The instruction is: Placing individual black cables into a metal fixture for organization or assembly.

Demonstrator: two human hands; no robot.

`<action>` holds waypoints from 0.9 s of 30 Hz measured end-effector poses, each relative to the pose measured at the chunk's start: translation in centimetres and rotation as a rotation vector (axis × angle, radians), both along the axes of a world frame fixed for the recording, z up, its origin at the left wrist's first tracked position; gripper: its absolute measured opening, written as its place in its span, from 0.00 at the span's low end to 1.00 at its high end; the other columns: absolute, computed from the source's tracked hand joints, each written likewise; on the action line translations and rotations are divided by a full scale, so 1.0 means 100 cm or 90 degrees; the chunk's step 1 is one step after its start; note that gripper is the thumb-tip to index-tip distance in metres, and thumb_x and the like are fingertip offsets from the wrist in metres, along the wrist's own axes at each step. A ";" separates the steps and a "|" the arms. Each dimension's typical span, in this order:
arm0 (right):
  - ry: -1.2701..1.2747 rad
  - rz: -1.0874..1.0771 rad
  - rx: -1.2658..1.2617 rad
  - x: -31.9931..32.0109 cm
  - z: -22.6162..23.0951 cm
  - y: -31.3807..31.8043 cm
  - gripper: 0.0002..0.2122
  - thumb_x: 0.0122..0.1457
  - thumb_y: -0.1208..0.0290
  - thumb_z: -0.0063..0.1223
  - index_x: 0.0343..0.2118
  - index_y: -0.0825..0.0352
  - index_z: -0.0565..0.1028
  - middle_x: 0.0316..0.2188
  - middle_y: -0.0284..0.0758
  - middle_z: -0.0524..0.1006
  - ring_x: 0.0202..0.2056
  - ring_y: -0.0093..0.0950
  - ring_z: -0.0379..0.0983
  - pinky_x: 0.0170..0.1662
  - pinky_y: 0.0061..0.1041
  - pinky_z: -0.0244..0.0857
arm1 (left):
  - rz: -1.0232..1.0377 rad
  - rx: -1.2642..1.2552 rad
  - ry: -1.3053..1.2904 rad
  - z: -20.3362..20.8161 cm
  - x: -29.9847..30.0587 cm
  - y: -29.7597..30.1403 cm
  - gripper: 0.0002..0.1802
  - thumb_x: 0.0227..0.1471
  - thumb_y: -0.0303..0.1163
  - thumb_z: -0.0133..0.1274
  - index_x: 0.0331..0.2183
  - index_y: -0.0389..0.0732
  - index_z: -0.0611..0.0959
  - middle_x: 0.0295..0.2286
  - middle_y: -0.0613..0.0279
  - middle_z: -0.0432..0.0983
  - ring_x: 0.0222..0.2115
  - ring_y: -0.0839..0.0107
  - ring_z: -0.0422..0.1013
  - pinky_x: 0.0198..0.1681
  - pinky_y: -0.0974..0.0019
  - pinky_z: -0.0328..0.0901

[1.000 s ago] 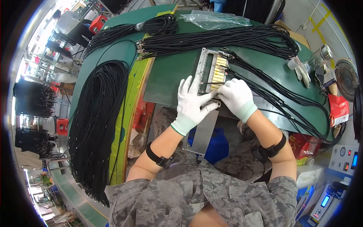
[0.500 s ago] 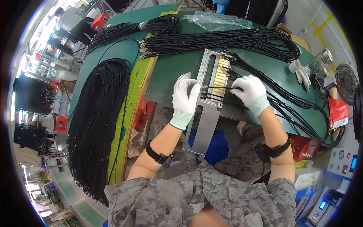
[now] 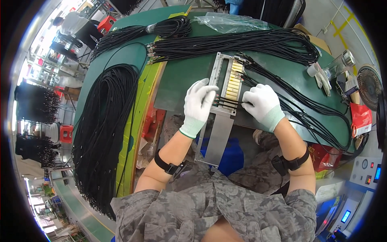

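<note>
A metal fixture [image 3: 221, 64] with a row of cream-yellow blocks [image 3: 234, 82] lies across the table's front edge. Several short runs of black cable cross its near end. My right hand [image 3: 263, 103], in a white glove, pinches a black cable [image 3: 236, 103] just right of the blocks. At the fixture's left rail, my gloved left hand [image 3: 198, 99] has its thumb and fingers curled together beside the cable ends; whatever is between the fingertips is hidden. More black cables [image 3: 278, 78] run from the blocks toward the right.
Long black cable bundles lie at the back [image 3: 234, 42] and over the left side [image 3: 105, 121]. A yellow-green strip [image 3: 139, 109] edges the table on the left. To the right are a clear jar [image 3: 340, 64], a small fan [image 3: 369, 84] and a red packet [image 3: 360, 119]. Another person [image 3: 76, 24] stands far left.
My right hand has shifted slightly left and down, closer to the blocks. The cable it holds now lies lower, near the others. My left hand's fingers have drawn closer together.
</note>
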State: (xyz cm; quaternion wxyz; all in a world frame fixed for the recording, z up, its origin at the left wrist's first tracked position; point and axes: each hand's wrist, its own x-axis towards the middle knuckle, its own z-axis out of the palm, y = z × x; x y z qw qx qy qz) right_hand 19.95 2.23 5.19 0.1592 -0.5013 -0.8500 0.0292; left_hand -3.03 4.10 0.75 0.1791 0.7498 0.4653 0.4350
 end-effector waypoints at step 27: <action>0.157 0.070 0.096 -0.016 -0.010 0.009 0.06 0.46 0.72 0.59 0.27 0.61 0.73 0.25 0.34 0.73 0.32 0.37 0.69 0.37 0.34 0.62 | -0.087 0.038 0.060 -0.005 0.007 0.008 0.13 0.49 0.44 0.56 0.34 0.47 0.83 0.47 0.54 0.73 0.54 0.50 0.62 0.60 0.48 0.49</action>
